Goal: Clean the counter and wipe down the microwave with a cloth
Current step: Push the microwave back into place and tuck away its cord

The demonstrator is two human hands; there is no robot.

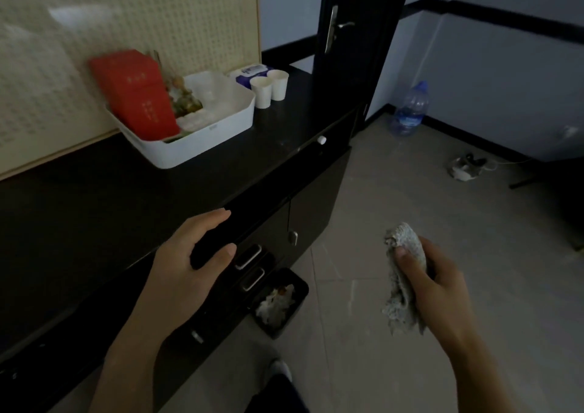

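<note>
A black counter runs along the left wall. My left hand is cupped at the counter's front edge, fingers apart, holding nothing that I can make out. To the right, over the floor, my right hand grips a crumpled grey cloth; the cloth sticks out above and below my fist. No microwave is in view.
A white bin with a red box and snacks sits on the counter; two paper cups and a tissue pack stand behind it. Below are drawers and a small black trash bin. A water bottle and a kettle stand on the floor.
</note>
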